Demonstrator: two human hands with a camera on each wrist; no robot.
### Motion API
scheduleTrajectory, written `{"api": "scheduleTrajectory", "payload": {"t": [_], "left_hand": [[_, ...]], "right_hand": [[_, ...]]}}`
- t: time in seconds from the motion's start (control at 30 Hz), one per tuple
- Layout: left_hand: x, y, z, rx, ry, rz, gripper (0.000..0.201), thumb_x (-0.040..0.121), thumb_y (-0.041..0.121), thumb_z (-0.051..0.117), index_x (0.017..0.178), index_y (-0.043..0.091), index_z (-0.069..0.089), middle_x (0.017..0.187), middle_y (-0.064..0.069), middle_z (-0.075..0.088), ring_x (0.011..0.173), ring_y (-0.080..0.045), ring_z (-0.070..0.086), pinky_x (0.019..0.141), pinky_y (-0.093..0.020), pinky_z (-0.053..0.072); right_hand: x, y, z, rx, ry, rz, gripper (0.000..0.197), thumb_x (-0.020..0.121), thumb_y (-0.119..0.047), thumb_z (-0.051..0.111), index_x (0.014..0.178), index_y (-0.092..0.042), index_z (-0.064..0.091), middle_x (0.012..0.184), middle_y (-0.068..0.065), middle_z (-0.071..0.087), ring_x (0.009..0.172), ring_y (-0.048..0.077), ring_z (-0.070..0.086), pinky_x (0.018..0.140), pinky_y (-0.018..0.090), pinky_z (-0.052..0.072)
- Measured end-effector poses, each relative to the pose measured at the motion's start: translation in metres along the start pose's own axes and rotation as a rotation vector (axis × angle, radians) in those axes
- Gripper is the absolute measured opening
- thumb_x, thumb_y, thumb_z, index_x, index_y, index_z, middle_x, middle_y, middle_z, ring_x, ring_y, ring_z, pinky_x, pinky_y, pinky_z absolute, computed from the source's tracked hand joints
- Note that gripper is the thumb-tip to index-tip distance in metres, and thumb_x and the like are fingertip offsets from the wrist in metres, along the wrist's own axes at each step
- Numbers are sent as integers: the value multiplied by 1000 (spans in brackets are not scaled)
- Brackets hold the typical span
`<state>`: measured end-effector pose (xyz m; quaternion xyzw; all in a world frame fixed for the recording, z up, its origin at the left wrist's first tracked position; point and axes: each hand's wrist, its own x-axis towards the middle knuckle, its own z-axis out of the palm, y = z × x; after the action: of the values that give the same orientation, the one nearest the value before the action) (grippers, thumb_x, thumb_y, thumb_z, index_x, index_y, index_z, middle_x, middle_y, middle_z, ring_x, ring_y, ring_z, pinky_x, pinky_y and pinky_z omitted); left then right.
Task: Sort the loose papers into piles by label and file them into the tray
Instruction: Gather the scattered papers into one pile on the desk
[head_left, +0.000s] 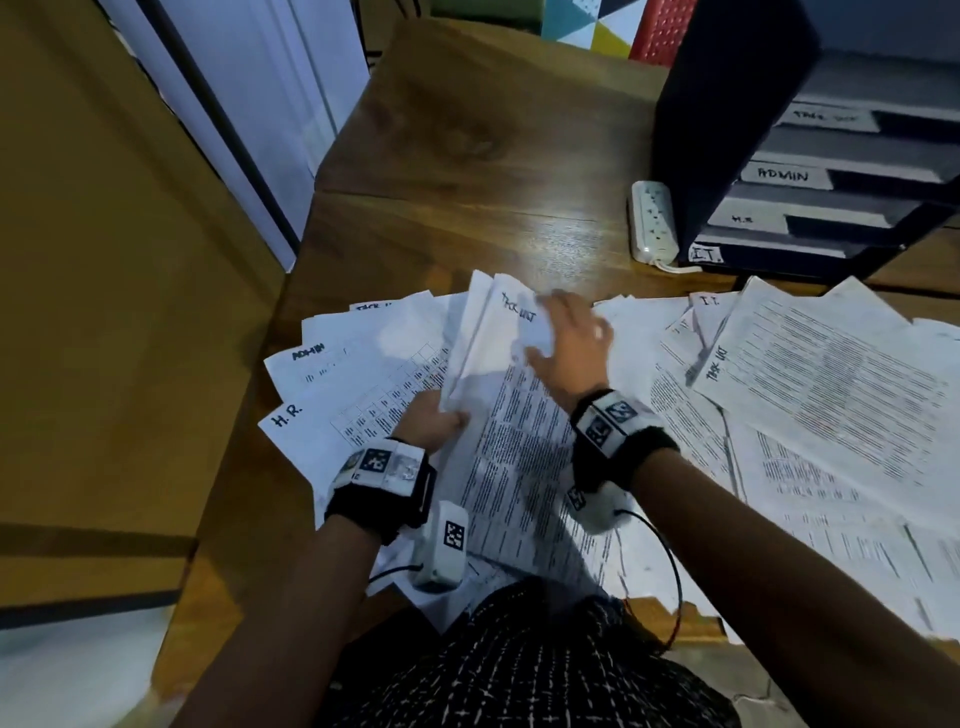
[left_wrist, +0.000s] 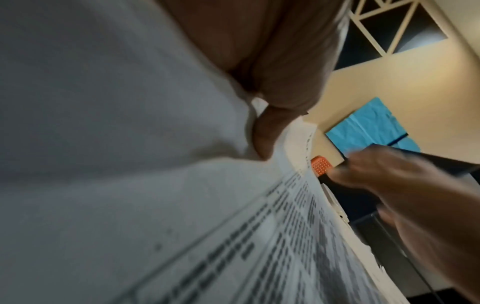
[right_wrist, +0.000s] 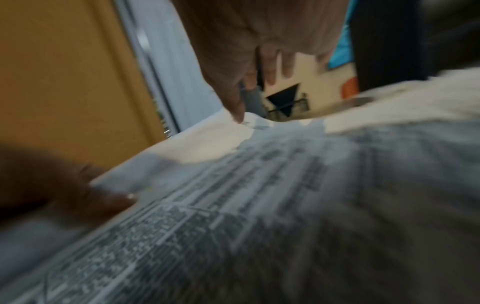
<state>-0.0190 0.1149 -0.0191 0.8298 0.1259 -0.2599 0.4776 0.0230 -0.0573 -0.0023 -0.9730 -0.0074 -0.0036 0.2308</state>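
Observation:
Loose printed papers (head_left: 810, 374) lie fanned over the wooden table (head_left: 467, 228), with handwritten labels such as ADMIN (head_left: 307, 353), H.R. (head_left: 287, 415) and I.T. (head_left: 707, 300). My left hand (head_left: 439, 422) grips the lower edge of a small raised stack marked TASK LIST (head_left: 498, 332); its thumb (left_wrist: 265, 133) presses on the top sheet. My right hand (head_left: 563, 340) is blurred over the stack's upper part, fingers (right_wrist: 270, 67) extended, one fingertip touching the paper (right_wrist: 259, 164). The black multi-tier tray (head_left: 727, 104) stands at the back right with label strips TASK LIST, ADMIN (head_left: 783, 175), H.R and I.T. (head_left: 705, 254).
A white power strip (head_left: 653, 221) lies just left of the tray. The table's left edge borders a tan wall or door (head_left: 104, 260). A red perforated object (head_left: 662, 28) and coloured panels sit beyond the far edge. Wrist-camera cables hang near my lap.

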Motion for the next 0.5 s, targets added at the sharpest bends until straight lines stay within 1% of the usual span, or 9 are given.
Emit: {"api": "scheduleTrajectory", "payload": {"t": [0.07, 0.1, 0.13, 0.2, 0.27, 0.33, 0.4, 0.43, 0.5], "left_hand": [[1, -7, 2, -153, 52, -54, 16, 93, 10, 51, 77, 8, 52, 70, -3, 50, 61, -11, 47, 49, -14, 40], [-1, -7, 2, -223, 79, -69, 16, 94, 11, 49, 78, 8, 52, 72, -3, 51, 65, -13, 50, 52, -16, 43], [-3, -6, 1, -275, 93, -75, 17, 95, 12, 48, 81, 5, 54, 76, -8, 55, 71, -19, 54, 57, -21, 45], [-4, -3, -2, -301, 145, -38, 23, 96, 14, 47, 98, -5, 59, 97, -22, 62, 93, -30, 58, 74, -29, 47], [-8, 7, -9, -314, 196, 48, 29, 94, 12, 50, 114, -8, 56, 115, -26, 59, 107, -33, 57, 82, -29, 41], [-16, 25, -22, -370, 198, 194, 23, 91, 9, 55, 111, -2, 58, 110, -21, 62, 94, -21, 63, 80, -26, 43], [-28, 48, -39, -391, 270, 329, 17, 86, 9, 61, 103, 11, 58, 97, -7, 63, 70, -2, 61, 65, -15, 49], [-33, 59, -49, -407, 328, 389, 16, 84, 10, 64, 99, 15, 58, 92, -4, 62, 66, -2, 60, 57, -10, 48], [-43, 76, -63, -481, 380, 492, 13, 80, 14, 71, 85, 18, 59, 78, -3, 66, 59, -10, 61, 46, -15, 47]], "right_hand": [[-9, 24, -8, 128, 105, 348, 73, 83, -27, 64, 143, -12, 25, 150, 10, 24, 138, 26, 21, 112, 49, 19], [-14, 33, -12, 281, 103, 498, 79, 82, -29, 66, 144, -10, 21, 150, 13, 23, 138, 29, 22, 111, 50, 23], [-17, 41, -13, 478, 73, 596, 82, 81, -29, 68, 144, -8, 19, 149, 15, 24, 136, 30, 26, 110, 48, 26], [-23, 49, -15, 783, -39, 658, 69, 80, -27, 71, 131, -7, 31, 138, 12, 36, 128, 25, 36, 103, 36, 32], [-27, 46, -24, 899, -95, 585, 49, 80, -22, 70, 116, -8, 41, 123, 11, 47, 119, 21, 45, 94, 31, 33], [-28, 32, -48, 1043, -26, 428, 42, 83, -10, 65, 121, -2, 50, 123, 10, 58, 107, 13, 57, 93, 27, 42], [-26, 12, -79, 1069, 116, 240, 40, 83, -10, 64, 120, -2, 54, 121, 7, 62, 104, 9, 61, 91, 24, 48], [-26, 1, -94, 1065, 193, 164, 40, 82, -12, 66, 119, -1, 55, 119, 7, 62, 107, 13, 61, 91, 26, 50], [-27, -18, -115, 1066, 291, 42, 34, 80, -15, 70, 109, -4, 59, 112, 8, 64, 106, 19, 62, 91, 34, 51]]}}
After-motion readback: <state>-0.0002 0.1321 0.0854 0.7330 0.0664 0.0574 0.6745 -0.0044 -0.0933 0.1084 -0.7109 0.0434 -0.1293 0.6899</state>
